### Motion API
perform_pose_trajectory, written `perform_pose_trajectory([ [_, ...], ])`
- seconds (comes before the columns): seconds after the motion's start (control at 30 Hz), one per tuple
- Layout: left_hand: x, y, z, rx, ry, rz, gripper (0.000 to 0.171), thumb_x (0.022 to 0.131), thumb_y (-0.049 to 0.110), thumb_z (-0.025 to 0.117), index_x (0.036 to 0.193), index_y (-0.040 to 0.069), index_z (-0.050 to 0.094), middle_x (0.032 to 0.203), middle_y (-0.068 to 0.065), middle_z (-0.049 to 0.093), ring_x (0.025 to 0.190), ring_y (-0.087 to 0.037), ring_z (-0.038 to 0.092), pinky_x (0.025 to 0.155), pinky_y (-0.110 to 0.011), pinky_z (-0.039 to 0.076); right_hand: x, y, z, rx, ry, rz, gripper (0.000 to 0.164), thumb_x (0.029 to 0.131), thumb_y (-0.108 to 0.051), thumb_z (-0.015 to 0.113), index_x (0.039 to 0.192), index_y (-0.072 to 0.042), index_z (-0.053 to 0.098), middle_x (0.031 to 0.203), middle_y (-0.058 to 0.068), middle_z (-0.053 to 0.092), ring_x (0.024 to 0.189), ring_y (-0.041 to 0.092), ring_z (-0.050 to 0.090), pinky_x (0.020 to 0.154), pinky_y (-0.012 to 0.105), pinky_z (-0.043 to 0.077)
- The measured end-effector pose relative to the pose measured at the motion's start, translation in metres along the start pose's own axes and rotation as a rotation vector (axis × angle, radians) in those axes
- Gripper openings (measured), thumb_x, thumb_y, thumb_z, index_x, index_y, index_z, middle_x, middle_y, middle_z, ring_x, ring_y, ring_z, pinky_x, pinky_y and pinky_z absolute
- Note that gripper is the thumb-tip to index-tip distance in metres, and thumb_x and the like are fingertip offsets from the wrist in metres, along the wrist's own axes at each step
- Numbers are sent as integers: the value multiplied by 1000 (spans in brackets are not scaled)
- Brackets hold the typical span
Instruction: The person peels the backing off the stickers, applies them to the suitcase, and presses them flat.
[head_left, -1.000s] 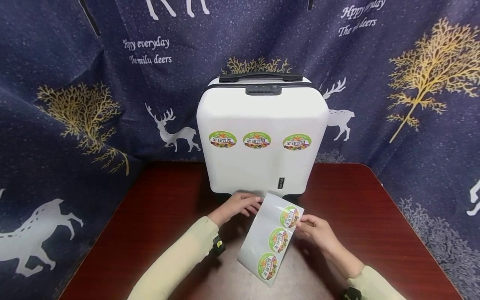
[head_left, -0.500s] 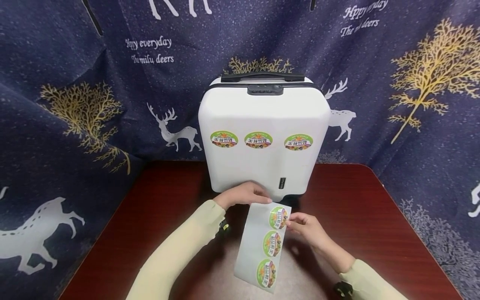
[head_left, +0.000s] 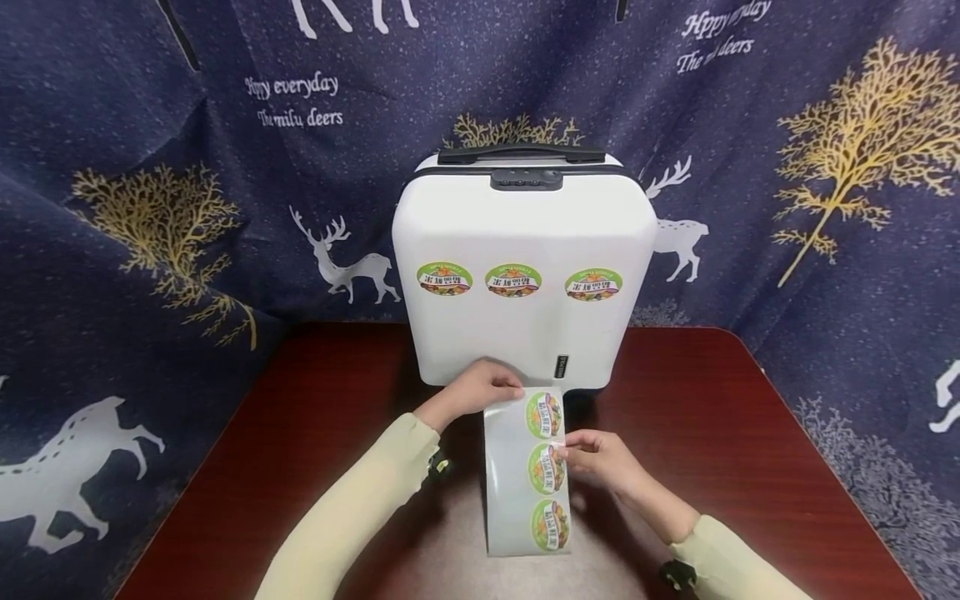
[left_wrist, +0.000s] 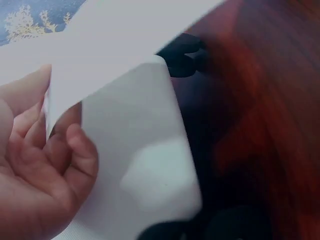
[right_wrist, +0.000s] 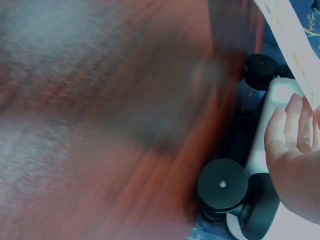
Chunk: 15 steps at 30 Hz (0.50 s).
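In the head view a pale sheet (head_left: 507, 479) hangs lengthwise above the table, with three oval green fruit stickers down its right side. My left hand (head_left: 478, 388) pinches its upper left corner between thumb and fingers. Partway down the right edge, near the middle sticker (head_left: 546, 468), my right hand (head_left: 606, 463) pinches the sheet. Behind stands a white suitcase (head_left: 480, 221) with three similar stickers (head_left: 513, 282) in a row across its front. In the left wrist view the sheet (left_wrist: 120, 45) covers part of the suitcase.
A dark red wooden table (head_left: 697, 417) bears the suitcase. Black wheels (right_wrist: 222, 184) show at its base in the right wrist view. A dark blue cloth (head_left: 225, 50) printed with deer and golden trees hangs behind and at both sides.
The sheet has turned from slanted to nearly straight. My left hand has come to grip its upper left corner. My right hand has shifted left and down the edge, towards the middle sticker.
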<state>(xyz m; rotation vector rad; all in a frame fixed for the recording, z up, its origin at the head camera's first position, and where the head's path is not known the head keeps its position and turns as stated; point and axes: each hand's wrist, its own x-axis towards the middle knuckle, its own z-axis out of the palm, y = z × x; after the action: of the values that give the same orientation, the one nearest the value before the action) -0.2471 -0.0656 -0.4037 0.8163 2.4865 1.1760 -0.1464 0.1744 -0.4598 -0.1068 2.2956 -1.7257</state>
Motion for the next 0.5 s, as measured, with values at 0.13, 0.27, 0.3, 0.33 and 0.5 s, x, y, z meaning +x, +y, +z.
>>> perform_pose_trajectory([
  [0.13,-11,-11,1,-112,115,-16,21,98,14,68,106,-4,76,100,-19,78,74,-5,63,68,-19,51,-2,7,-1,1,-29,14,35,95,-10,69,116,17,65,101,16,77,84,7,67,80,29,59],
  [0.27,-18,-21,3,-153,219,-28,22,97,13,68,107,-5,75,103,-21,77,78,-5,64,69,-19,51,-4,14,-4,-23,-74,28,35,93,-12,71,114,15,67,97,10,78,84,6,66,79,28,58],
  [0.3,-20,-23,3,-158,242,-28,22,97,13,68,107,-5,75,103,-22,77,78,-4,63,69,-19,51,-5,15,-5,-33,-91,28,34,92,-12,71,113,15,67,97,10,78,84,6,67,79,29,58],
  [0.33,-21,-25,3,-166,260,-30,21,97,13,68,107,-5,75,103,-22,77,78,-4,63,69,-20,51,-6,16,-6,-44,-106,27,34,92,-12,72,112,15,67,96,10,78,83,6,67,78,30,58],
  [0.5,-31,-33,3,-201,327,-46,18,96,11,69,104,-5,74,102,-22,76,79,-4,59,72,-21,49,-7,18,-10,-90,-124,34,30,90,-14,75,104,13,69,88,5,78,77,7,64,71,30,56],
])
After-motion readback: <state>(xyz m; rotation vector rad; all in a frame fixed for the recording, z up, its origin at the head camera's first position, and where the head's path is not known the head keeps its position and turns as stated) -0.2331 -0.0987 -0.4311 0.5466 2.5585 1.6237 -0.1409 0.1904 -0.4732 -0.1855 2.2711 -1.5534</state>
